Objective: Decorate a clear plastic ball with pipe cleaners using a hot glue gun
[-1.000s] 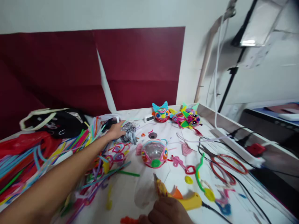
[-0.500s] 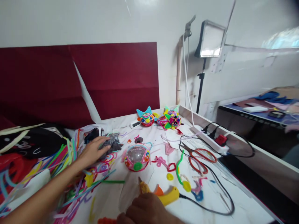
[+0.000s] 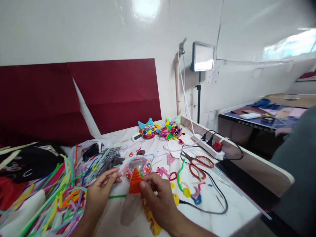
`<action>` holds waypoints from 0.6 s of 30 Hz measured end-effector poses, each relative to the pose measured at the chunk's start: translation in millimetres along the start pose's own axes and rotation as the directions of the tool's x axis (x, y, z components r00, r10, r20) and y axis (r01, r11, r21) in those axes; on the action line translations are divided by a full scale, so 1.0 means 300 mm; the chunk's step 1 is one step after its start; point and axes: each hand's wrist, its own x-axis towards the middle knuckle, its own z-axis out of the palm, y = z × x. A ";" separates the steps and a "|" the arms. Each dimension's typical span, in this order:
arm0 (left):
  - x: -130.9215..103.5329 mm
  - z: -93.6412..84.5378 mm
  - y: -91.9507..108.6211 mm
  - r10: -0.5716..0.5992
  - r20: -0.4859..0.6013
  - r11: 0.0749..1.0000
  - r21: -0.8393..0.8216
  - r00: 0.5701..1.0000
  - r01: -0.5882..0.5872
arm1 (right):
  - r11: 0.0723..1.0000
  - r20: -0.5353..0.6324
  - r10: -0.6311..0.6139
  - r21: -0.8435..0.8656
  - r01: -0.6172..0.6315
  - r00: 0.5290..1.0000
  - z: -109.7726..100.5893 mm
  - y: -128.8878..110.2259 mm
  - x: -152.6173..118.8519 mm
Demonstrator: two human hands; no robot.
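Note:
My right hand (image 3: 160,197) pinches an orange ribbed triangle (image 3: 135,181) by its right edge, holding it up before the round clear ball (image 3: 138,163) with colourful trim. My left hand (image 3: 102,187) is just left of the triangle, fingers loosely curled and nothing visible in them. Partly hidden below my right hand lies a yellow glue gun (image 3: 176,199), its black cord running right. Behind my left hand sits a bundle of grey tinsel-like stems (image 3: 110,161). A green stem (image 3: 118,196) lies between the hands.
Loose coloured pipe cleaners (image 3: 59,197) pile up at left. Red-handled scissors (image 3: 201,163), a power strip (image 3: 209,146) and a black flat panel (image 3: 247,182) are at right. Two finished-looking colourful figures, one a blue-eared head (image 3: 148,130), stand at the back.
My right hand has risen from beside the glue gun and now holds the orange triangle. My left hand has left the grey stems and come nearer. The view has shifted somewhat.

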 end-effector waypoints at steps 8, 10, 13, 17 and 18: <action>0.013 -0.012 -0.130 0.157 0.025 0.935 0.318 0.987 -0.157 | 0.995 0.101 0.101 0.017 -0.103 0.990 0.011 0.029 0.007; 0.014 -0.014 -0.132 0.184 0.048 0.915 0.356 0.982 -0.189 | 0.989 0.137 0.144 0.018 -0.148 0.980 0.014 0.030 -0.001; 0.012 -0.012 -0.122 0.197 0.071 0.890 0.405 0.978 -0.209 | 0.987 0.202 0.163 -0.031 -0.160 0.966 0.004 0.002 -0.021; 0.009 -0.009 -0.117 0.168 0.103 0.872 0.448 0.980 -0.197 | 0.991 0.274 0.117 -0.093 -0.094 0.955 -0.059 -0.086 -0.035; 0.011 -0.010 -0.122 0.154 0.112 0.873 0.450 0.982 -0.188 | 0.990 0.266 0.090 -0.128 -0.058 0.960 -0.087 -0.110 -0.030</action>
